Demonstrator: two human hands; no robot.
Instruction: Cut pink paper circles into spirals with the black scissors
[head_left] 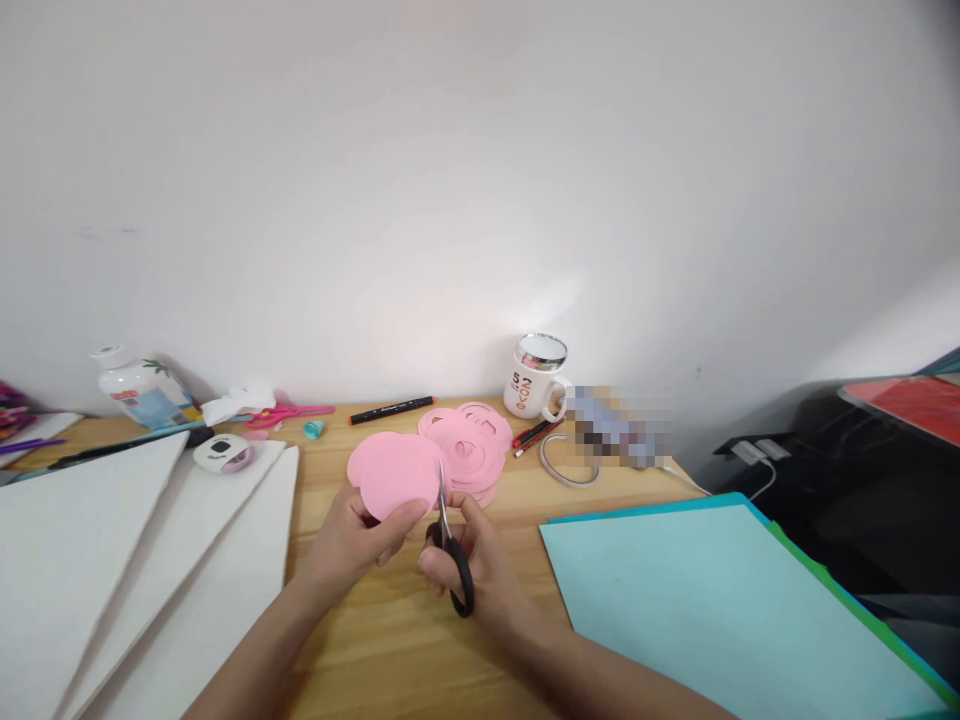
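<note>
Pinched between thumb and fingers of my left hand (367, 535) is a pink paper cutout (397, 475) with a rounded, lobed outline. My right hand (472, 555) grips black-handled scissors (445, 515), their blades pointing away from me at the right edge of the pink paper. Whether the blades are parted is too fine to tell. Just behind, on the wooden table, lies a stack of pink paper cutouts (476, 445) with round shapes and openings, partly hidden by the held paper and the scissors.
White sheets (247, 560) cover the left side; light blue sheets (675, 580) lie at right. Along the wall stand a white mug (529, 385) and a bottle (142, 388), with a black marker (391, 410), pink scissors (289, 412), and a grey cord loop (559, 475) lying about.
</note>
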